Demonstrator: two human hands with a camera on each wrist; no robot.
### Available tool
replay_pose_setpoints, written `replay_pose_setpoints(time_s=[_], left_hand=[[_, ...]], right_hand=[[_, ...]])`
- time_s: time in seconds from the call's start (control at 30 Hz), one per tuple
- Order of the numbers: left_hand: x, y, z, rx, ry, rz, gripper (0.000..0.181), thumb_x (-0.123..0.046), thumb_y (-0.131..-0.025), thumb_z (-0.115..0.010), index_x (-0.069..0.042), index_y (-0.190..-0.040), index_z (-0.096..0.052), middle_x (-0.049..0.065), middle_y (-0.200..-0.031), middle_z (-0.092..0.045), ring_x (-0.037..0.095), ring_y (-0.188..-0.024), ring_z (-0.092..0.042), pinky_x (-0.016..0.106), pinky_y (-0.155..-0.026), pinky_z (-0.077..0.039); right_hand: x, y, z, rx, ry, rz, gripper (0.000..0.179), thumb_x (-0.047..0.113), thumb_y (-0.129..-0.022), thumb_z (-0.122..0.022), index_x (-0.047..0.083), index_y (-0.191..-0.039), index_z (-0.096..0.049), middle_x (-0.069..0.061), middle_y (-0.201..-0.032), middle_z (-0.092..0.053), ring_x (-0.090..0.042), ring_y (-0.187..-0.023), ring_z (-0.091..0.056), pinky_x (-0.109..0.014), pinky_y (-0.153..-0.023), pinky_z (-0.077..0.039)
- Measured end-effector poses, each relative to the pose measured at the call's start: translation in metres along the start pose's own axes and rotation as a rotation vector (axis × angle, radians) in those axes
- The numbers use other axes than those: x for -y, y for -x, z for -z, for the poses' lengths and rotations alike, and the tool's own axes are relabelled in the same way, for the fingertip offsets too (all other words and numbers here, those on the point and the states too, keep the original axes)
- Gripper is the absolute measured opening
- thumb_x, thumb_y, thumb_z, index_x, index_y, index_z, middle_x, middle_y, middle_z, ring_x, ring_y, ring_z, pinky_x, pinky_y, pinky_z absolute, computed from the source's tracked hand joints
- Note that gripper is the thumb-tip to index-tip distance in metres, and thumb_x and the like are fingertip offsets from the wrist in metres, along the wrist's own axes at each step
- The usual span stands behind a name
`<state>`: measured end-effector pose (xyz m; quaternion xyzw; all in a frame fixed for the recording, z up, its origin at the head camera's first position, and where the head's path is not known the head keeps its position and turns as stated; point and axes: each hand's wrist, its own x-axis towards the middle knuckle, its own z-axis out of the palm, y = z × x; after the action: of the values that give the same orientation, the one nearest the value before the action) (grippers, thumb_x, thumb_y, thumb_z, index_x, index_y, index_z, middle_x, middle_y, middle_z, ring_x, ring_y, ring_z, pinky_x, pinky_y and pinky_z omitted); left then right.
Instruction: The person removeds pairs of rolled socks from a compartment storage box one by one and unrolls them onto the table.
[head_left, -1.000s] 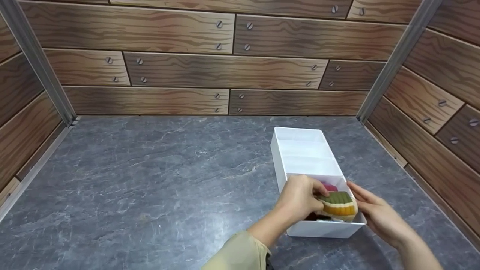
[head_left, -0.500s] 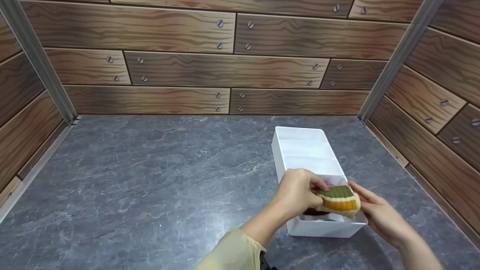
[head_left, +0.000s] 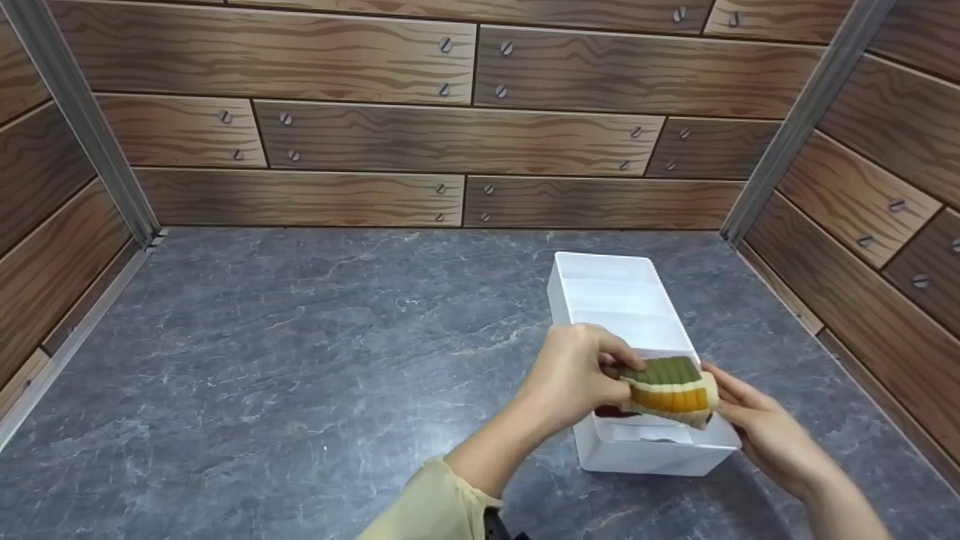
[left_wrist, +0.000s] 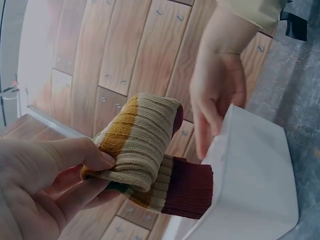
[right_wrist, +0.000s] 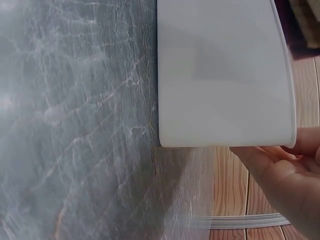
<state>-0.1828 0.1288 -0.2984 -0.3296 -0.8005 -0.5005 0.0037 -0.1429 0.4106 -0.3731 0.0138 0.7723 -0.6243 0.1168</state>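
My left hand (head_left: 570,375) pinches a folded, ribbed knit sock (head_left: 667,386) with olive, cream and mustard stripes, over the near compartment of a white divided box (head_left: 652,459). In the left wrist view, the thumb lies on top of the fold and the fingers beneath it. A burgundy ribbed part (left_wrist: 190,190) hangs from the bundle toward the box rim. My right hand (head_left: 772,431) lies against the outside of the box's right wall, its fingers extended. The right wrist view shows fingertips right at the rim, partly hidden by the box.
The box's farther compartments (head_left: 619,296) show bare white walls and dividers. A grey marble-look tabletop (head_left: 337,337) spreads to the left. Wood-plank panels (head_left: 375,142) with metal corner strips enclose the back and sides.
My left hand has drawn the sock up and slightly left, uncovering more of the near compartment's white floor. The right hand keeps its place on the box; the head view has shifted slightly.
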Motion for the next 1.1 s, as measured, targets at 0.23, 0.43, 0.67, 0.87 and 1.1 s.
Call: replay_pose_setpoints(time_s=[0.23, 0.43, 0.67, 0.87, 1.1], left_hand=[[0.001, 0.021, 0.036, -0.066, 0.023, -0.008, 0.024, 0.008, -0.065, -0.073, -0.007, -0.083, -0.077, -0.003, -0.084, -0.07, -0.001, -0.068, -0.06, 0.012, -0.059, -0.049], [0.002, 0.048, 0.068, -0.119, 0.064, 0.004, 0.021, 0.008, -0.066, -0.073, -0.006, -0.081, -0.076, -0.002, -0.083, -0.069, 0.003, -0.07, -0.063, 0.016, -0.059, -0.052], [0.019, 0.079, 0.083, -0.108, 0.11, 0.085, 0.023, 0.01, -0.065, -0.071, -0.006, -0.081, -0.076, 0.0, -0.083, -0.069, 0.008, -0.071, -0.066, 0.02, -0.061, -0.054], [0.052, 0.085, 0.083, -0.043, 0.159, 0.198, 0.029, 0.014, -0.064, -0.065, -0.008, -0.081, -0.077, 0.0, -0.085, -0.072, 0.012, -0.073, -0.069, 0.024, -0.06, -0.055], [0.101, 0.078, 0.079, -0.053, 0.077, 0.252, 0.028, 0.011, -0.063, -0.068, -0.009, -0.081, -0.077, 0.0, -0.08, -0.072, 0.013, -0.07, -0.068, 0.024, -0.06, -0.054]], right_hand=[[-0.003, -0.005, -0.002, 0.003, -0.005, 0.02, 0.057, 0.007, -0.103, -0.029, -0.001, -0.15, 0.002, -0.029, -0.153, 0.005, -0.012, -0.128, -0.038, -0.021, -0.093, -0.043], [-0.006, -0.005, -0.001, 0.02, -0.031, 0.066, 0.057, 0.007, -0.103, -0.031, -0.004, -0.149, 0.002, -0.029, -0.152, 0.005, 0.012, -0.108, -0.045, -0.02, -0.089, -0.045], [-0.011, -0.005, 0.007, 0.037, -0.055, 0.065, 0.062, 0.009, -0.104, -0.034, -0.004, -0.149, 0.005, -0.029, -0.151, 0.007, 0.011, -0.11, -0.045, -0.021, -0.087, -0.047], [-0.017, -0.006, 0.013, 0.034, -0.084, 0.098, 0.062, 0.009, -0.103, -0.035, -0.007, -0.146, 0.006, -0.028, -0.148, 0.01, 0.01, -0.111, -0.045, -0.021, -0.088, -0.046], [-0.021, -0.012, 0.008, 0.036, -0.103, 0.118, 0.06, 0.008, -0.103, -0.036, -0.007, -0.147, 0.003, -0.025, -0.148, 0.008, 0.01, -0.112, -0.044, -0.021, -0.088, -0.046]])
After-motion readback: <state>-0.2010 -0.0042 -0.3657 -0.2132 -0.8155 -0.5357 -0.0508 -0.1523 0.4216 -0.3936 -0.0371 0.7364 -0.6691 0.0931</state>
